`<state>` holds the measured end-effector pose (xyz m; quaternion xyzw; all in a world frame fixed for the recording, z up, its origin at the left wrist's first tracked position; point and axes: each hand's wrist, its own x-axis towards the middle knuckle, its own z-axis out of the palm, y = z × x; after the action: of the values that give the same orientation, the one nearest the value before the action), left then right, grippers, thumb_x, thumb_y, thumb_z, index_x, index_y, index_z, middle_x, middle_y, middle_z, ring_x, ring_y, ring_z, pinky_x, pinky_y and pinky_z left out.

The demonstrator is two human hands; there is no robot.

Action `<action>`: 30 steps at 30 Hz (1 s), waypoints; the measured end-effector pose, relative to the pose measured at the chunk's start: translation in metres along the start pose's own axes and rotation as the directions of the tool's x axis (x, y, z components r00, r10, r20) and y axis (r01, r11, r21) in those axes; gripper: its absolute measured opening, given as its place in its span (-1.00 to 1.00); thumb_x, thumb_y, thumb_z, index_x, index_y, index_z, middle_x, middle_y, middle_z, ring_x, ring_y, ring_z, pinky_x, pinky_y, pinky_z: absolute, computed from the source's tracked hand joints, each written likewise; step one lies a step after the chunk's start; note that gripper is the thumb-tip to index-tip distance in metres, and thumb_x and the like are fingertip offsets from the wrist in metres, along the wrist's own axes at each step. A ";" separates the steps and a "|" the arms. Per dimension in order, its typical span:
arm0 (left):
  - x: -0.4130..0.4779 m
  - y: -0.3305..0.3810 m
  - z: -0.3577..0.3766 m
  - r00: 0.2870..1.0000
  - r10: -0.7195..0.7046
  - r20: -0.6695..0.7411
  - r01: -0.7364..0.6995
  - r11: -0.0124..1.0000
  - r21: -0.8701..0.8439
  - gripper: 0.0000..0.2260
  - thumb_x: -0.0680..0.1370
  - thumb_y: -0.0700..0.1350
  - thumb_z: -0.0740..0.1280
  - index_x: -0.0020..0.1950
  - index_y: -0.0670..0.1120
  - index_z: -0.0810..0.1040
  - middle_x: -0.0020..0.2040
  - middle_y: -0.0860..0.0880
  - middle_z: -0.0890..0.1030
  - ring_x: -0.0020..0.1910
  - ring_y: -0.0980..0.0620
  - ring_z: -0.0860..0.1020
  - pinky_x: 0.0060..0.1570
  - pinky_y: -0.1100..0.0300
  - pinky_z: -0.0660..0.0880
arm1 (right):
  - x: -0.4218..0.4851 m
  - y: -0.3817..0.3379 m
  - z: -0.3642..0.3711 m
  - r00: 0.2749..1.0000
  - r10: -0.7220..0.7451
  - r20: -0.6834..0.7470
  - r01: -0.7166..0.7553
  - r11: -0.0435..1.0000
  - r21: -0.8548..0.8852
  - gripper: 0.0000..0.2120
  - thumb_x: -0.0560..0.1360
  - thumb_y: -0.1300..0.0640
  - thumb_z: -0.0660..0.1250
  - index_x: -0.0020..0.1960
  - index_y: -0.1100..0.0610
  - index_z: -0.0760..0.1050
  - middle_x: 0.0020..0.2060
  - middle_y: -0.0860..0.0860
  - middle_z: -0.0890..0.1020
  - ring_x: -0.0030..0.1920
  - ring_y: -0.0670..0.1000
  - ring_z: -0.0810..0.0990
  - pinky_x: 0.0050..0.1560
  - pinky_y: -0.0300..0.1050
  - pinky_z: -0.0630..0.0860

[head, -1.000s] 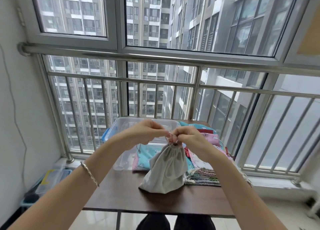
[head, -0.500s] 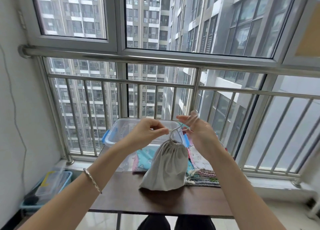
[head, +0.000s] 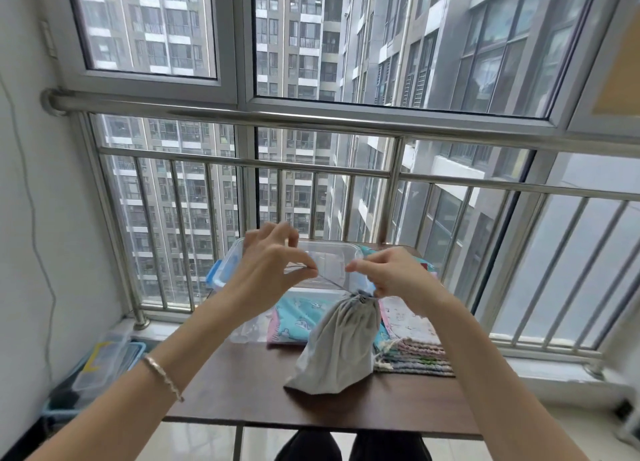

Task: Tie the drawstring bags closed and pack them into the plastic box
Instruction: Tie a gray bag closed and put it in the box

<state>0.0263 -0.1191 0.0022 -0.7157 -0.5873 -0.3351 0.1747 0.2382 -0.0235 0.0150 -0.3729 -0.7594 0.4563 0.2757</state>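
A grey drawstring bag (head: 341, 346) stands on the dark wooden table (head: 242, 391), its neck gathered tight. My left hand (head: 273, 270) pinches a thin cord that runs taut from the neck, up and to the left. At the bag's neck my right hand (head: 391, 280) pinches the string close to the gathered cloth. Behind both hands a clear plastic box (head: 329, 256) with blue latches sits open at the table's far side. Flat patterned bags lie in a turquoise stack (head: 298, 318) left of the grey bag and a pastel stack (head: 415, 349) to its right.
A steel railing (head: 311, 169) and window stand just behind the table. On the floor at the left is a blue bin with clear lidded containers (head: 104, 360). A white wall with a hanging cable (head: 34, 218) closes the left side.
My left hand has drawn the cord out to the left and up, now taut. My right hand has come down from above the bag to its neck.
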 end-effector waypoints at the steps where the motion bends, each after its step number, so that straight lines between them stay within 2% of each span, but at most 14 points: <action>1: 0.005 0.003 -0.002 0.998 0.059 -0.024 -0.058 0.998 0.040 -0.88 0.40 0.05 0.46 -0.12 0.06 0.70 -0.20 0.16 0.41 -0.16 0.12 0.39 -0.11 0.25 0.27 | 0.002 -0.006 0.001 0.999 -0.003 0.054 0.012 0.986 -0.166 -0.71 0.50 0.09 0.40 -0.24 0.32 0.57 -0.47 0.04 0.29 -0.44 0.00 0.24 -0.41 -0.18 0.31; 3: 0.015 0.015 -0.006 0.995 0.095 -0.027 -0.094 0.995 0.041 -0.87 0.46 0.04 0.43 -0.08 0.04 0.71 -0.27 0.18 0.49 -0.31 0.23 0.42 -0.25 0.43 0.27 | 0.003 -0.017 0.006 0.983 0.032 0.180 0.045 0.913 -0.405 -0.65 0.47 0.03 0.37 -0.26 0.33 0.50 -0.41 0.16 0.38 -0.40 0.09 0.30 -0.36 -0.10 0.31; 5: 0.024 0.024 -0.006 0.998 0.038 -0.052 -0.038 0.999 0.005 -0.86 0.49 0.03 0.41 -0.05 0.03 0.71 -0.25 0.14 0.62 -0.37 0.26 0.45 -0.34 0.50 0.25 | 0.003 -0.023 0.010 0.964 0.088 0.251 0.036 0.893 -0.448 -0.59 0.39 -0.07 0.34 -0.17 0.32 0.57 -0.26 0.25 0.60 -0.30 0.13 0.50 -0.18 0.00 0.48; 6: 0.027 0.029 -0.005 0.998 -0.008 -0.065 0.006 0.999 -0.032 -0.86 0.49 0.02 0.41 -0.04 0.02 0.71 -0.23 0.12 0.66 -0.37 0.24 0.49 -0.34 0.49 0.30 | 0.003 -0.026 0.011 0.960 0.098 0.263 0.016 0.916 -0.402 -0.63 0.39 -0.07 0.32 -0.13 0.26 0.63 -0.24 0.22 0.62 -0.27 0.06 0.51 -0.11 0.01 0.47; 8: 0.035 0.035 0.002 0.990 -0.135 -0.030 0.126 0.971 -0.204 -0.87 0.48 -0.04 0.43 -0.03 -0.03 0.71 -0.22 0.06 0.70 -0.34 0.19 0.59 -0.27 0.33 0.53 | 0.000 -0.029 0.011 0.961 0.051 0.271 0.042 0.944 -0.326 -0.74 0.48 -0.02 0.30 -0.16 0.10 0.69 -0.33 0.10 0.49 -0.28 -0.01 0.41 -0.18 -0.11 0.38; 11: 0.038 0.041 0.016 0.948 -0.283 0.144 0.312 0.741 -0.594 -0.90 0.52 -0.15 0.40 -0.04 -0.13 0.70 -0.24 -0.05 0.70 -0.25 -0.01 0.68 -0.10 -0.05 0.62 | -0.001 -0.023 0.012 0.972 -0.045 0.232 0.100 0.968 -0.232 -0.68 0.57 0.02 0.26 -0.16 0.16 0.68 -0.38 0.10 0.34 -0.32 0.06 0.30 -0.30 -0.19 0.25; 13: 0.035 0.042 0.026 0.940 -0.260 0.223 0.340 0.636 -0.693 -0.72 0.56 0.03 0.32 0.02 -0.16 0.66 -0.22 -0.17 0.68 -0.23 -0.17 0.65 -0.09 -0.22 0.58 | 0.000 -0.016 0.012 0.982 -0.043 0.183 0.062 0.993 -0.101 -0.63 0.61 0.06 0.23 -0.10 0.34 0.63 -0.51 -0.03 0.33 -0.42 -0.03 0.27 -0.36 -0.21 0.20; 15: 0.029 0.044 0.033 0.931 -0.227 0.287 0.366 0.609 -0.704 -0.50 0.53 0.22 0.21 0.15 -0.18 0.58 -0.13 -0.17 0.66 -0.18 -0.14 0.64 -0.03 -0.23 0.56 | 0.001 -0.012 0.009 0.990 -0.020 0.140 0.018 1.000 0.019 -0.61 0.62 0.07 0.22 -0.06 0.40 0.60 -0.52 -0.07 0.36 -0.46 -0.10 0.27 -0.39 -0.27 0.22; 18: 0.024 0.046 0.038 0.915 -0.229 0.332 0.401 0.610 -0.684 -0.44 0.50 0.20 0.20 0.39 -0.12 0.39 0.02 -0.10 0.65 -0.09 0.01 0.65 -0.03 0.01 0.60 | -0.003 -0.011 0.006 0.988 -0.042 0.151 0.015 0.985 0.173 -0.70 0.61 0.12 0.22 -0.17 0.25 0.61 -0.47 0.00 0.32 -0.46 -0.07 0.24 -0.38 -0.25 0.26; 20: 0.021 0.044 0.040 0.914 -0.224 0.338 0.400 0.633 -0.662 -0.43 0.47 0.20 0.24 0.38 -0.10 0.37 0.00 -0.04 0.62 -0.21 0.19 0.61 -0.21 0.25 0.54 | -0.003 -0.010 0.006 0.991 -0.039 0.126 0.011 0.977 0.214 -0.69 0.60 0.14 0.22 -0.27 0.16 0.59 -0.46 0.01 0.29 -0.44 -0.06 0.21 -0.36 -0.22 0.25; 22: 0.019 0.041 0.042 0.915 -0.231 0.331 0.398 0.657 -0.640 -0.54 0.49 0.09 0.34 0.32 -0.07 0.42 -0.06 0.02 0.55 -0.35 0.32 0.51 -0.31 0.37 0.44 | -0.003 -0.007 0.007 0.997 -0.018 0.079 -0.002 0.970 0.243 -0.71 0.60 0.14 0.19 -0.25 0.19 0.51 -0.45 0.02 0.28 -0.43 -0.04 0.20 -0.36 -0.20 0.24; 24: 0.017 0.036 0.041 0.930 -0.216 0.298 0.358 0.718 -0.597 -0.66 0.48 0.00 0.42 0.22 -0.03 0.49 -0.11 0.05 0.48 -0.42 0.35 0.43 -0.33 0.40 0.36 | -0.001 -0.004 0.010 1.000 0.008 0.025 -0.014 0.964 0.266 -0.68 0.60 0.14 0.16 -0.25 0.22 0.52 -0.48 0.02 0.28 -0.46 -0.04 0.20 -0.38 -0.18 0.22; 27: 0.013 0.031 0.034 0.948 -0.190 0.254 0.281 0.875 -0.394 -0.76 0.45 0.05 0.45 0.08 0.08 0.56 -0.18 0.12 0.48 -0.38 0.30 0.39 -0.32 0.34 0.29 | 0.002 -0.001 0.014 0.997 0.026 -0.077 -0.003 0.958 0.285 -0.63 0.59 0.15 0.15 -0.28 0.24 0.59 -0.54 0.01 0.33 -0.53 -0.07 0.25 -0.43 -0.22 0.24; 30: 0.010 0.024 0.023 0.943 -0.180 0.279 0.273 0.899 -0.341 -0.87 0.46 0.10 0.42 -0.06 0.08 0.65 -0.35 0.13 0.48 -0.39 0.20 0.39 -0.34 0.29 0.32 | 0.001 0.001 0.012 0.993 0.018 -0.117 0.023 0.941 0.337 -0.67 0.61 0.17 0.18 -0.22 0.25 0.61 -0.49 0.07 0.49 -0.56 -0.09 0.34 -0.46 -0.27 0.37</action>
<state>0.0565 -0.1034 -0.0035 -0.6974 -0.6089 -0.3699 -0.0783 0.2286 -0.0278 0.0092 -0.3456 -0.6527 0.5565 0.3807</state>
